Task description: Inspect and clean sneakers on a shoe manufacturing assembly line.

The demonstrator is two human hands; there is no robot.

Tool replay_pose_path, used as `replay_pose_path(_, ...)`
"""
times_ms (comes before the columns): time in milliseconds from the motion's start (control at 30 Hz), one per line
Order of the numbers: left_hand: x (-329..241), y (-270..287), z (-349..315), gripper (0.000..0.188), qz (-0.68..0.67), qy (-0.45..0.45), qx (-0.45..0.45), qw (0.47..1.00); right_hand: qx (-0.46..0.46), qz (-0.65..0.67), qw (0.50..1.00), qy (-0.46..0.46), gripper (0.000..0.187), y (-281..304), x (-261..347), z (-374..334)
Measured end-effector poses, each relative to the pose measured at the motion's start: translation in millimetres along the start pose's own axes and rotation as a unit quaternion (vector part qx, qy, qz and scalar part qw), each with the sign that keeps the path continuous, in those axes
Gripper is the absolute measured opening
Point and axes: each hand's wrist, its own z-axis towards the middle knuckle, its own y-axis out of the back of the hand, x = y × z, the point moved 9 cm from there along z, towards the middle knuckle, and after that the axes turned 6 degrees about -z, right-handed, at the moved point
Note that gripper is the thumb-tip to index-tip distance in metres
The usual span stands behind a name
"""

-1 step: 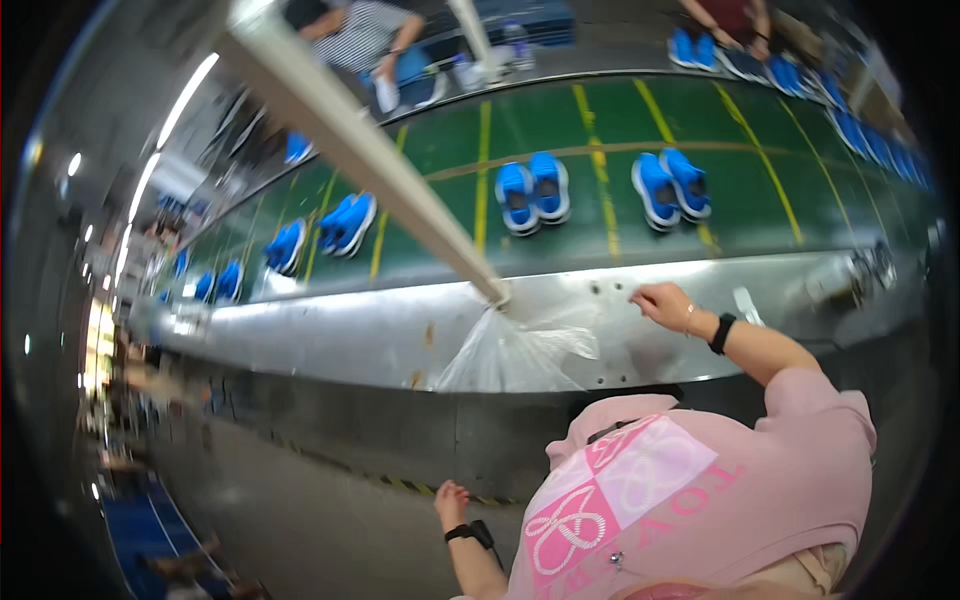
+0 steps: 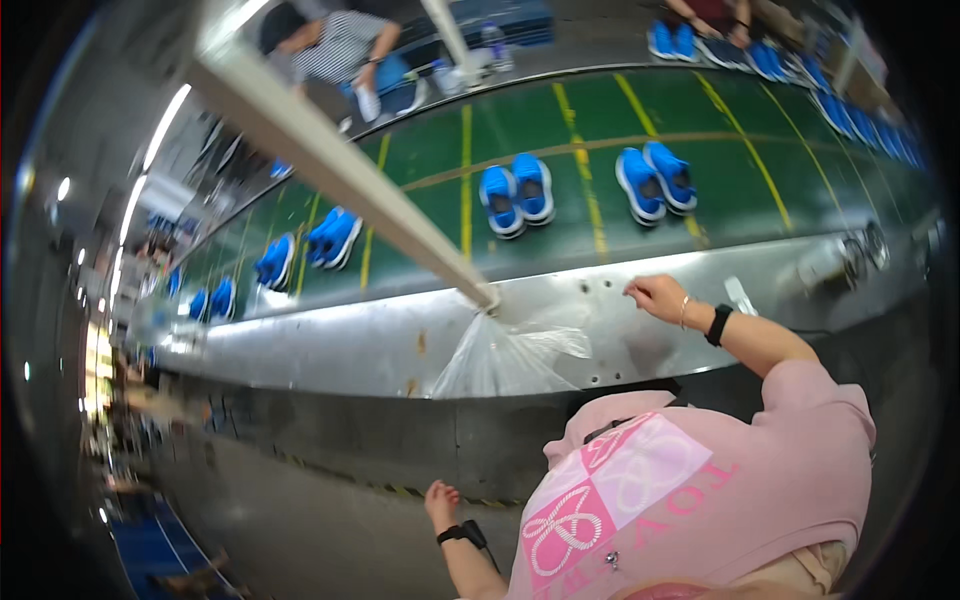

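My right hand (image 2: 657,297), with a bracelet and a black wristband, hovers over the metal side ledge (image 2: 650,345) of a conveyor, its fingers curled together and nothing visible in them. Low and further left, my left hand (image 2: 441,500) is held in the air beside my body with its fingers loosely bent and partly apart; it touches nothing. Beyond the ledge, two pairs of blue shoes with white soles, a right-hand pair (image 2: 655,183) and a middle pair (image 2: 516,195), stand on the green belt (image 2: 420,220). The right-hand pair is nearest my right hand.
A pale metal post (image 2: 350,180) slants across the belt, with a clear plastic bag (image 2: 500,358) at its foot. More blue shoes (image 2: 332,238) stand to the left. Across the belt sit a person in a striped top (image 2: 340,48) and another person (image 2: 738,35) beside several shoes.
The whole view has shifted slightly, so the belt, post and shoes appear a little further left. Both hands keep almost the same pose.
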Motion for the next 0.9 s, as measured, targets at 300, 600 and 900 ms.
replay_pose_path(300, -96.1, 3.6, 67.9, 0.021, 0.274, 0.053, -0.064, 0.958, -0.195, -0.048, 0.932, -0.303, 0.018, 34.7, -137.7, -242.9)
replay_pose_path(600, -52.4, -304.3, -13.9, 0.03, 0.656, -0.11, 0.421, 0.617, -0.244, 0.02, 0.437, -0.866, 0.02, -133.9, -224.9, -781.8)
replay_pose_path(900, -114.9, -557.6, -150.3, 0.03, 0.582, -0.347, 0.502, 0.538, -0.463, 0.09, 0.558, -0.683, 0.014, -30.9, -267.7, -592.3)
